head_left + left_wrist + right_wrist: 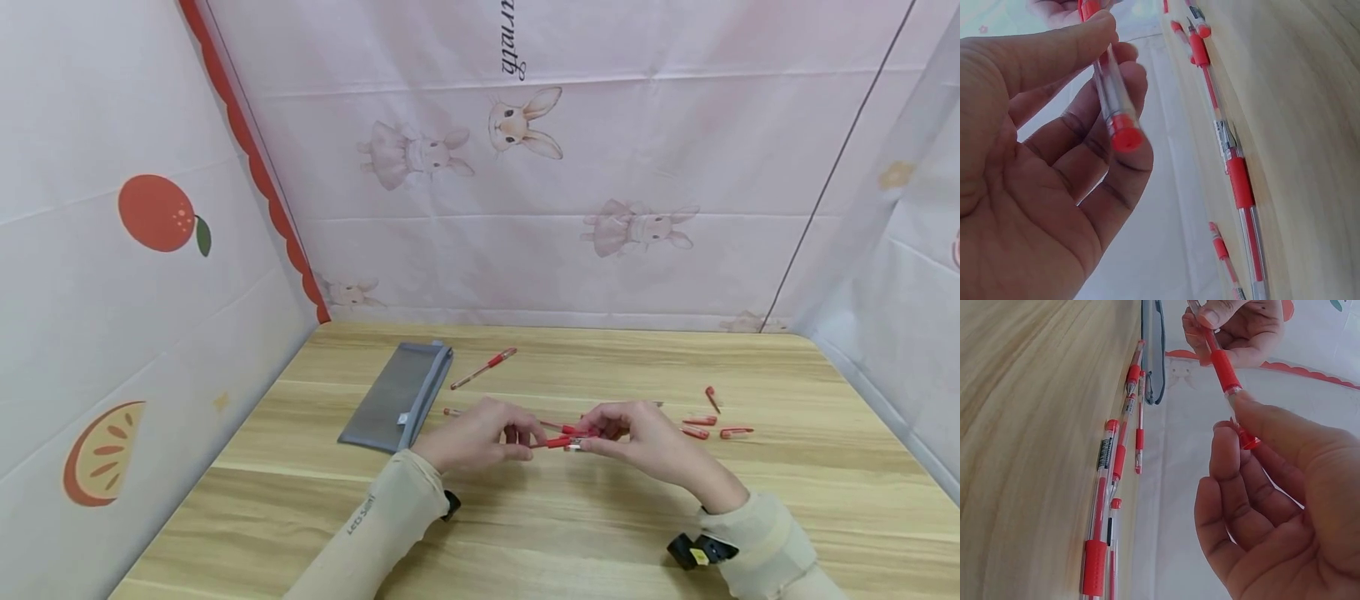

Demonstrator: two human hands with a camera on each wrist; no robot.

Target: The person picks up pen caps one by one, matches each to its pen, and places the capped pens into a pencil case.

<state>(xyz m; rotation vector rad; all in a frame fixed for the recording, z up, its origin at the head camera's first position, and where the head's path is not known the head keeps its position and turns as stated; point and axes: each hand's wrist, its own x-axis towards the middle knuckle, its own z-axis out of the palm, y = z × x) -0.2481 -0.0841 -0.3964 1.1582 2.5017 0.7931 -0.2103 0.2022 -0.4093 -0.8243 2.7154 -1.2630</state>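
My left hand (487,433) pinches the clear barrel of a red gel pen (1225,370) between thumb and fingers, with the pen's red end plug (1125,134) sticking out below them. At the other end of this pen, my right hand (648,437) pinches a clear cap with a red end (1249,439). The cap is at the writing tip, just past the red rubber grip; how far it sits on is hidden by the thumb. Other red gel pens (1241,181) lie on the table behind and below both hands, some with bare tips.
A grey zip pouch (390,396) lies flat on the wooden table (525,533) to the left. One red pen (483,369) lies behind the hands. Several loose red caps (699,420) are scattered right of the right hand. Printed cloth walls (525,275) border the table.
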